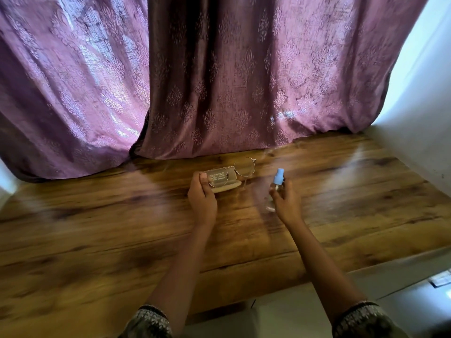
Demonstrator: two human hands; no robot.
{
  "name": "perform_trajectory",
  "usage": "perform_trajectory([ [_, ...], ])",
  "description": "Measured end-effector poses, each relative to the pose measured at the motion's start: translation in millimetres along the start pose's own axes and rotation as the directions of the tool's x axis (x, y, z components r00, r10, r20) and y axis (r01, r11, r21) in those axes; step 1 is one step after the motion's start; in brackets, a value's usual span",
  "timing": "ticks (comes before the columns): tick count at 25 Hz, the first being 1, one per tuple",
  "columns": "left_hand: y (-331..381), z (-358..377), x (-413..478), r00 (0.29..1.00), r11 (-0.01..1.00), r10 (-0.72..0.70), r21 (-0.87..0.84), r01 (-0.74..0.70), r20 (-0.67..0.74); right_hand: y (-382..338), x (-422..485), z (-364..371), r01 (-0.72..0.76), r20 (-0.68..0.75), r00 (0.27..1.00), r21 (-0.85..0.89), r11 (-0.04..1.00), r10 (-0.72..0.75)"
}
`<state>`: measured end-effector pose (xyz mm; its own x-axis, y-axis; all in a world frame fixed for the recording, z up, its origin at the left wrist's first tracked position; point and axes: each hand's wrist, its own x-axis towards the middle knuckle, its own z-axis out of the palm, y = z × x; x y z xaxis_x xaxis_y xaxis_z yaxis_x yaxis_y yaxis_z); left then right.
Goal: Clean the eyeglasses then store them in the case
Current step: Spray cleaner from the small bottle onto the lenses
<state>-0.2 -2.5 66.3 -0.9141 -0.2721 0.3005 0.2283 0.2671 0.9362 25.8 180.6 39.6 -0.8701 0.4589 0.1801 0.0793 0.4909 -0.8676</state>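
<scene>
Thin gold-rimmed round eyeglasses [244,167] are held up over the wooden table [97,228] by my left hand [202,197], which grips the rim of the left lens. Right behind that lens lies a pale beige case [225,189] on the table, partly hidden by the hand and the lens. My right hand [286,202] holds a small clear spray bottle [275,189] with a light blue top, upright, just to the right of the glasses. The view is blurred.
A purple patterned curtain [219,81] hangs along the table's far edge and touches it. A white wall [419,106] bounds the right side. The table's near edge runs past my forearms.
</scene>
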Motion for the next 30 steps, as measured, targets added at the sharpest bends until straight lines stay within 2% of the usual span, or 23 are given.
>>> perform_trajectory([
  [7,-2.2,8.4,8.5,1.0,1.0,-0.006,0.002,0.007,-0.015,15.2,32.4,22.3,-0.152,0.074,0.986,0.005,0.988,0.151],
  [18,-11.6,15.1,21.0,0.999,1.0,0.019,0.014,-0.018,-0.029,26.0,49.7,43.4,-0.204,0.138,0.968,-0.042,0.978,0.208],
  [26,-13.4,21.0,23.1,0.999,1.0,0.021,0.011,-0.021,-0.039,34.7,43.9,38.1,-0.12,0.19,0.971,-0.142,0.983,0.146],
  [30,-13.1,23.5,25.3,0.999,1.0,0.013,-0.009,-0.014,-0.037,48.6,45.9,27.8,-0.102,0.078,0.989,-0.255,0.961,0.126],
])
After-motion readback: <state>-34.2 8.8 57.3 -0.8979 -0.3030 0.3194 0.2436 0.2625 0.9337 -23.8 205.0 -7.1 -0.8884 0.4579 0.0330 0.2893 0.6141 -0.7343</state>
